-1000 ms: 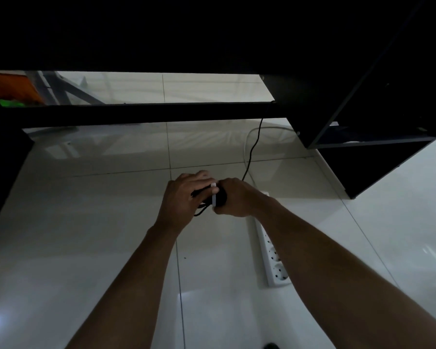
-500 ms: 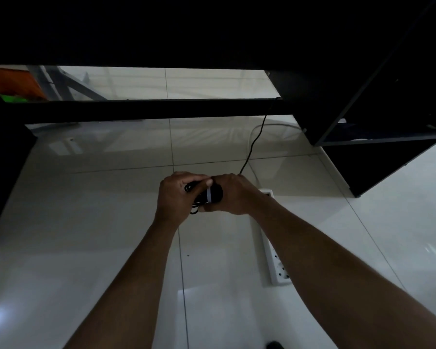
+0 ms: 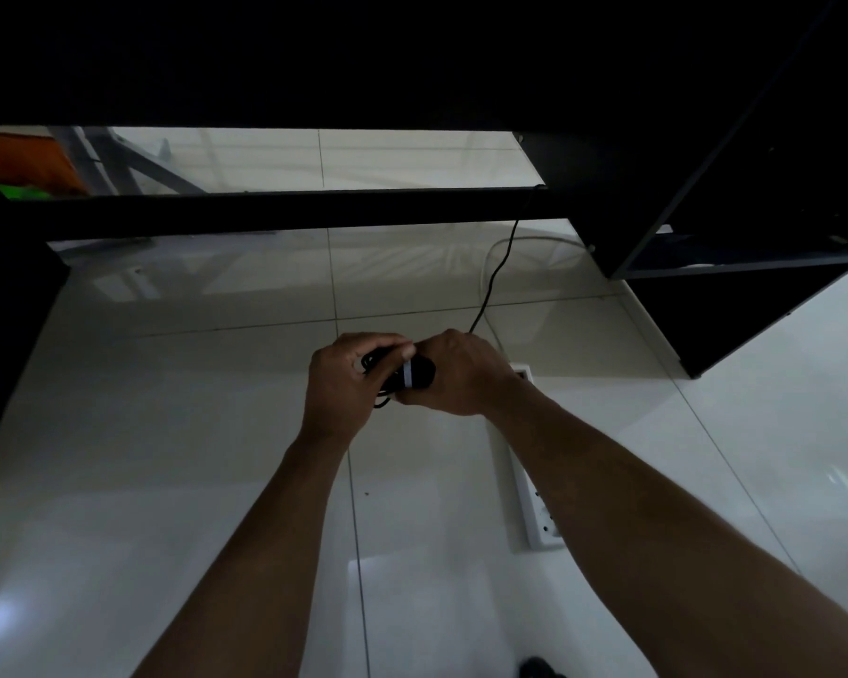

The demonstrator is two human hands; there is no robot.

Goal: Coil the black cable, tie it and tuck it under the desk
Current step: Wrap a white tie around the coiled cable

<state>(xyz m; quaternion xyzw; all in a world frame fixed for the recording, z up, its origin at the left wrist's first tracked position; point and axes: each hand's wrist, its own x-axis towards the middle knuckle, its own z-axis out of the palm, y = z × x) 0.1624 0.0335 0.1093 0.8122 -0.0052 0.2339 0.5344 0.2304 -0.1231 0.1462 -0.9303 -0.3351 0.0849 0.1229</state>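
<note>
A coiled bundle of black cable is held between both hands above the white tiled floor. A white tie wraps round the bundle. My left hand grips the bundle's left side, its thumb on the tie. My right hand grips the right side. From the bundle a free length of the black cable runs up to the dark desk crossbar. Most of the coil is hidden by my fingers.
A white power strip lies on the floor under my right forearm, with a white cord curving behind it. A black shelf unit stands at the right. A dark desk panel is at the far left.
Both hands have stayed together on the bundle and shifted slightly. The white tie now shows more plainly across the coil, with my left thumb over it.
</note>
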